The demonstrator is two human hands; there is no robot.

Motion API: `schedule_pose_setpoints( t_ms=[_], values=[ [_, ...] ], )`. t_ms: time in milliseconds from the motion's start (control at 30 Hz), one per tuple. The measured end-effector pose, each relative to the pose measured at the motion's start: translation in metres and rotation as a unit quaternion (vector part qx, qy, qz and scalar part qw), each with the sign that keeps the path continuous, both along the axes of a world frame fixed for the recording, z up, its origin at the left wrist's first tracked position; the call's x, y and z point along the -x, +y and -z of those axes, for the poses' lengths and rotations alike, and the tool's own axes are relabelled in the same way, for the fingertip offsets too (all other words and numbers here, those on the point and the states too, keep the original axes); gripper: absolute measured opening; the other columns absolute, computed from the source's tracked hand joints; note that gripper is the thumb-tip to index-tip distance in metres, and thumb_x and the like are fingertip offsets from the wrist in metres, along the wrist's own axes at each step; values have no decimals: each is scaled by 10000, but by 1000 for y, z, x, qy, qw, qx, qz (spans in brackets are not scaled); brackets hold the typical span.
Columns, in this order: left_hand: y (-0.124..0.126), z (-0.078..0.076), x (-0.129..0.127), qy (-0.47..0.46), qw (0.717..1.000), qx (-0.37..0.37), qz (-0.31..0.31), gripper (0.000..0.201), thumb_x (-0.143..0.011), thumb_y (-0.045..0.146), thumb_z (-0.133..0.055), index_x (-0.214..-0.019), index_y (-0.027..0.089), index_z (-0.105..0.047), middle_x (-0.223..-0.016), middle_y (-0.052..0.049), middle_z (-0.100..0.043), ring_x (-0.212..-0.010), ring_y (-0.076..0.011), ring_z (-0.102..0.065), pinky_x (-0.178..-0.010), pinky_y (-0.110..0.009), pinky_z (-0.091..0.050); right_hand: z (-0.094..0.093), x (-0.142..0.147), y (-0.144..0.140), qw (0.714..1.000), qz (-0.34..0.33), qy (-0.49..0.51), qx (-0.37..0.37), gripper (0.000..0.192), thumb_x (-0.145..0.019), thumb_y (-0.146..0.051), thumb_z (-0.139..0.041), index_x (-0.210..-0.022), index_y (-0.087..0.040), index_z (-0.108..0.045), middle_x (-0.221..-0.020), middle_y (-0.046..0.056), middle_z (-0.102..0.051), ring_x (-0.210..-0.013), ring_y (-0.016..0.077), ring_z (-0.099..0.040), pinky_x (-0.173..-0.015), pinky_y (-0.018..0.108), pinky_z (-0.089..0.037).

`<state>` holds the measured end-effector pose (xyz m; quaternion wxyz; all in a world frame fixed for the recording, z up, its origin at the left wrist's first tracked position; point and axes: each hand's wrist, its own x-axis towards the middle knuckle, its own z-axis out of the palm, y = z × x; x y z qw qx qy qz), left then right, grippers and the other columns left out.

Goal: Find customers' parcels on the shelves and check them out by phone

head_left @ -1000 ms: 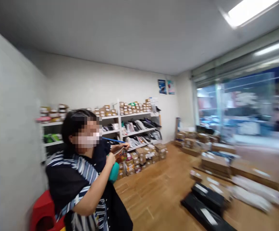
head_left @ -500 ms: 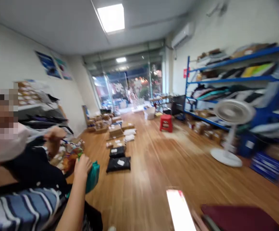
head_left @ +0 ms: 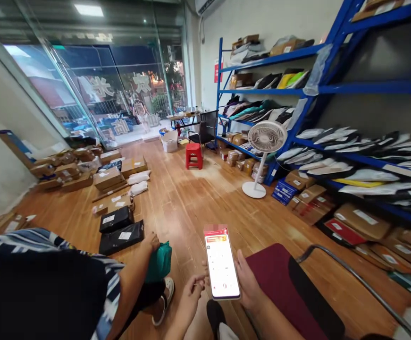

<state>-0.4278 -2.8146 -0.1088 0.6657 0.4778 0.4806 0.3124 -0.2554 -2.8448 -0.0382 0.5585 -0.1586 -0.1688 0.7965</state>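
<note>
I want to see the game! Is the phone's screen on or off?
On. The phone screen glows white with a red bar on top, held in the right hand; the left hand is beside it.

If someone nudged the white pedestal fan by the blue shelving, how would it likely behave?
The white pedestal fan would probably tip rather than slide: its wide head sits high on a thin pole above a small round base. It looks fairly light for its size. The smooth wood floor may let the base skid a little first.
</note>
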Motion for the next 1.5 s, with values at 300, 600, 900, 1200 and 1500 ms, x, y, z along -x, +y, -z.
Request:
schedule_pose_setpoints(
  t_ms=[300,600,900,1200,1500],
  values=[
    [114,-106,-86,253,805,-537,7,378,-877,420,-484,-1193,227,-408,-1424,-132,-399,-1313,-295,-286,-1015,-535,-308,-9,-67,98,999,-5,-22,43,645,-698,-684,-604,-1096,-180,-672,-1022,112,-730,-963,269,-664,-1000,453,-377],
    [217,-125,-108,360,656,-637,187,283,-859,443,-501,-1028,218,-524,-1387,-47,-507,-1266,-303,-314,-1042,-511,-89,-6,-80,184,993,72,11,89,595,-657,-639,-678,-1054,-196,-680,-1017,104,-728,-1061,297,-621,-1015,480,-354],
    [356,-98,-76,278,657,-697,75,328,-684,440,-713,-922,254,-583,-1110,-65,-664,-1018,-263,-467,-1013,-463,-229,-21,-74,343,992,103,-35,63,642,-687,-678,-617,-1032,-141,-685,-953,112,-737,-903,261,-668,-958,445,-409],
    [520,-91,-35,275,548,-779,130,193,-827,198,-601,-886,380,-627,-1104,117,-692,-860,-162,-545,-1003,-369,-275,-58,-44,518,996,80,-25,26,708,-716,-738,-509,-1060,-139,-664,-961,109,-731,-838,244,-661,-871,421,-443],
    [669,-108,-52,269,511,-812,88,127,-825,215,-607,-813,340,-626,-1120,115,-685,-879,-160,-486,-1089,-384,-119,-57,-55,676,997,69,-19,3,705,-773,-704,-475,-1123,-110,-621,-1078,143,-696,-902,243,-652,-840,411,-458]
  ],
)
